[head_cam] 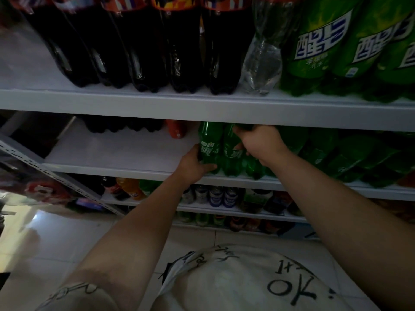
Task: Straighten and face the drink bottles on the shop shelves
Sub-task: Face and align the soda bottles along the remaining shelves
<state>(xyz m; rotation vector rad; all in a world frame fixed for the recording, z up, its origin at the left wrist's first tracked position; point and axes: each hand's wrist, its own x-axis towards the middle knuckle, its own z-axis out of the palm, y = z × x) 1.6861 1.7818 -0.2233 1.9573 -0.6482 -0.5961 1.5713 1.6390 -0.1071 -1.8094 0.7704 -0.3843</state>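
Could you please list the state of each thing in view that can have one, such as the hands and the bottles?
left hand: grips the left green bottle low down.
right hand: grips the second green bottle higher up.
left green bottle: held, standing, label facing out.
second green bottle: held, standing, label partly hidden.
clear bottle: crumpled, standing on the upper shelf.

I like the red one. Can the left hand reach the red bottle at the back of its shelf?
Probably yes: the red bottle stands just beyond the left hand, only bare shelf before it. The hand must first release its green bottle.
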